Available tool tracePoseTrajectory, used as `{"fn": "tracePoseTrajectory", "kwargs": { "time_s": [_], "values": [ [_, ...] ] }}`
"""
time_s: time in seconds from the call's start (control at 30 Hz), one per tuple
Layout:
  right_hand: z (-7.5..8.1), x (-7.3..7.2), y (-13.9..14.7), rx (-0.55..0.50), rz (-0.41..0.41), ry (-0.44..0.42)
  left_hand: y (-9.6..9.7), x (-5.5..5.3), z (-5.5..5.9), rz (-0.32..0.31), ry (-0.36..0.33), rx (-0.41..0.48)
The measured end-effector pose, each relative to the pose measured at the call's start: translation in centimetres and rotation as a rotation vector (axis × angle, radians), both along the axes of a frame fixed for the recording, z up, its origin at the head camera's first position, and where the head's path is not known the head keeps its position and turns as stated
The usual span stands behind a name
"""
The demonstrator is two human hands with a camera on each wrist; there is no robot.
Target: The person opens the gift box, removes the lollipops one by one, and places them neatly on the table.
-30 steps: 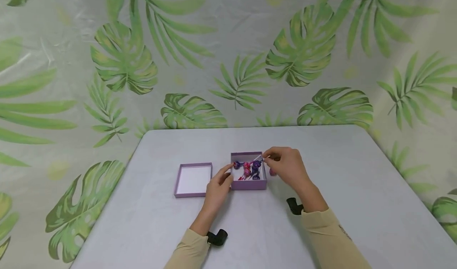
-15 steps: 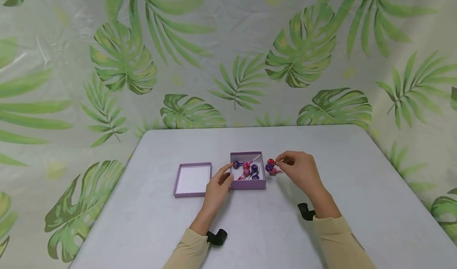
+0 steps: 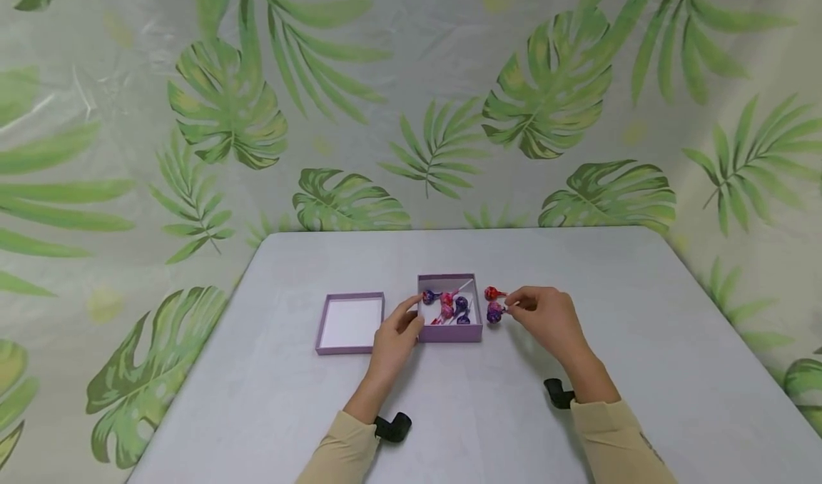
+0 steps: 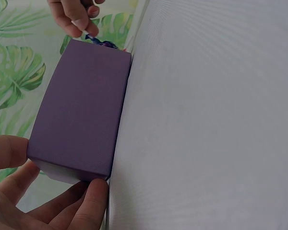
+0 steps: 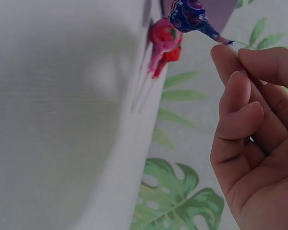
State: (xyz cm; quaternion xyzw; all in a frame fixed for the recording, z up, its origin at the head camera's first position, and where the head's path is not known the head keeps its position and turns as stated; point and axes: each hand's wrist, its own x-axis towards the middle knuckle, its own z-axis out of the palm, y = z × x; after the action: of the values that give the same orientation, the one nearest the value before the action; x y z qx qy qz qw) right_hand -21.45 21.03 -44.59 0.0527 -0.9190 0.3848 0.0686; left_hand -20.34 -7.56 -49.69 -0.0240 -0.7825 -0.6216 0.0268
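My right hand [image 3: 546,320] pinches the stick of a purple-wrapped lollipop [image 5: 189,17] between thumb and index finger, just right of the open purple box [image 3: 450,333]. Below that lollipop, a pink lollipop [image 5: 164,36] and a red one [image 5: 171,56] lie side by side on the table, sticks pointing away from the box. With its thumb and fingers, my left hand [image 3: 394,341] grips the box's left end. Inside the box are several more lollipops, among them a purple one [image 3: 429,296] by the left wall and a pink one [image 3: 447,305] in the middle.
A shallow purple lid [image 3: 350,350] with a white inside lies left of the box, partly beside my left hand. The white table [image 3: 462,412] ends at the back against a leaf-patterned curtain [image 3: 424,63].
My right hand has moved right from above the box with the purple lollipop, then lower and slightly nearer. The red lollipop now shows beyond it. My left hand stays at the box.
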Motion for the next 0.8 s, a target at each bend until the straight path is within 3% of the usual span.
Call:
{"fn": "tracePoseTrajectory", "kwargs": {
  "time_s": [0.5, 0.8],
  "values": [
    [-2.7, -0.3, 1.7, 0.012, 0.009, -0.142, -0.1, 0.3, -0.4, -0.001, -0.01, 0.004],
    [-2.7, -1.0, 2.6, 0.054, 0.067, -0.176, -0.2, 0.0, -0.1, -0.012, -0.02, 0.016]
  ]
}}
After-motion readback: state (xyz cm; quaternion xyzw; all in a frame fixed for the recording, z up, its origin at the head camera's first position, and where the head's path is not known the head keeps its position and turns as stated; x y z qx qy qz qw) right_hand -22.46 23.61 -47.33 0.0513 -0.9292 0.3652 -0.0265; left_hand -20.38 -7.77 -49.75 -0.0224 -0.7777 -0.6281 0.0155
